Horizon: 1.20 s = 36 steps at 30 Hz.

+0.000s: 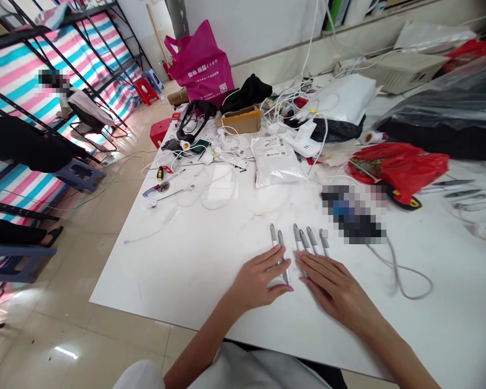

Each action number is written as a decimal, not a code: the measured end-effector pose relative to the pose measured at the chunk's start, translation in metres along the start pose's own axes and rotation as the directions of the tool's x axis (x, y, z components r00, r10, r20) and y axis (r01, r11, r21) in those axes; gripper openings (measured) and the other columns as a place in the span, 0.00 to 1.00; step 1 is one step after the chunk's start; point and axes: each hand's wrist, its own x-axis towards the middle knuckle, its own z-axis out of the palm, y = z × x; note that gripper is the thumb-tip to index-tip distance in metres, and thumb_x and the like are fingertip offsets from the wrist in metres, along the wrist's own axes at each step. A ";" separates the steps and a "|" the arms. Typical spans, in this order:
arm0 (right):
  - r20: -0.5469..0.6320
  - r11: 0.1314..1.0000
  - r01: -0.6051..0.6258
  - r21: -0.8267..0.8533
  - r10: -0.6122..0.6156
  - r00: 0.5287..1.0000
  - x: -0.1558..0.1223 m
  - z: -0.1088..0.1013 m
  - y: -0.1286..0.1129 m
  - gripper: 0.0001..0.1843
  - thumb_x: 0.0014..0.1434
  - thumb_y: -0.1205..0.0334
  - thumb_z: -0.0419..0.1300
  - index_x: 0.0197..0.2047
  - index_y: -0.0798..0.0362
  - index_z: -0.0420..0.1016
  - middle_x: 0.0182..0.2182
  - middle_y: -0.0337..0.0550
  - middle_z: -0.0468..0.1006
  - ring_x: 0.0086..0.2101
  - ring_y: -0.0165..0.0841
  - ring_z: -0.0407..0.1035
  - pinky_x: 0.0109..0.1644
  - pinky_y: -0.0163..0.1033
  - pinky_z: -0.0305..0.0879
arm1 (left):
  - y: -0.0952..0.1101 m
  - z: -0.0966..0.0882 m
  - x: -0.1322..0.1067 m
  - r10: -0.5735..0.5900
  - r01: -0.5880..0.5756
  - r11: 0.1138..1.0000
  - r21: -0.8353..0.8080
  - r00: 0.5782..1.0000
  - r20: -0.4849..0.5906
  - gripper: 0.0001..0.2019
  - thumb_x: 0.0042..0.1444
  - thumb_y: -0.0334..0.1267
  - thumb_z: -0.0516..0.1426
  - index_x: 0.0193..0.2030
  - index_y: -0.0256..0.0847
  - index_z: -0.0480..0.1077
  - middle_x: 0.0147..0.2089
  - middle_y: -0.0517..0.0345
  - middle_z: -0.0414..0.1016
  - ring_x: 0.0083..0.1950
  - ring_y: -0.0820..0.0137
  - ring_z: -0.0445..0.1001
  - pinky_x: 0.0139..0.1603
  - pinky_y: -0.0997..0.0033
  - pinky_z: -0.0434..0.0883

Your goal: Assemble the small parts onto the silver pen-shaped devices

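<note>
My left hand (256, 280) lies with its fingers spread across two silver-grey pens (272, 233) near the front of the white table (178, 281). Just to its right, several similar pens (312, 239) lie side by side, and my right hand (336, 285) rests flat over them with its fingers stretched out. A narrow gap separates the two groups. The grey ends of the pens point away from me; their lower parts are partly hidden under my fingers. Neither hand is wrapped round a pen.
A blurred-out dark object (352, 213) and a grey cable (425, 294) lie to the right. Farther back are a white plastic packet (273, 162), a screwdriver (156, 190), a red plastic bag (413, 165), tangled cables and a magenta bag (204, 70). People sit on the left, beyond the table's edge.
</note>
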 end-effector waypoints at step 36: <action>-0.018 0.983 0.169 -0.070 -0.171 0.985 0.019 0.024 -0.020 0.33 0.70 0.60 0.62 0.75 0.47 0.60 0.68 0.49 0.70 0.67 0.44 0.66 0.68 0.56 0.70 | 0.000 -0.010 -0.022 -0.012 0.005 0.989 0.146 0.999 0.048 0.28 0.73 0.32 0.45 0.78 0.35 0.50 0.78 0.46 0.55 0.81 0.67 0.49 0.81 0.54 0.56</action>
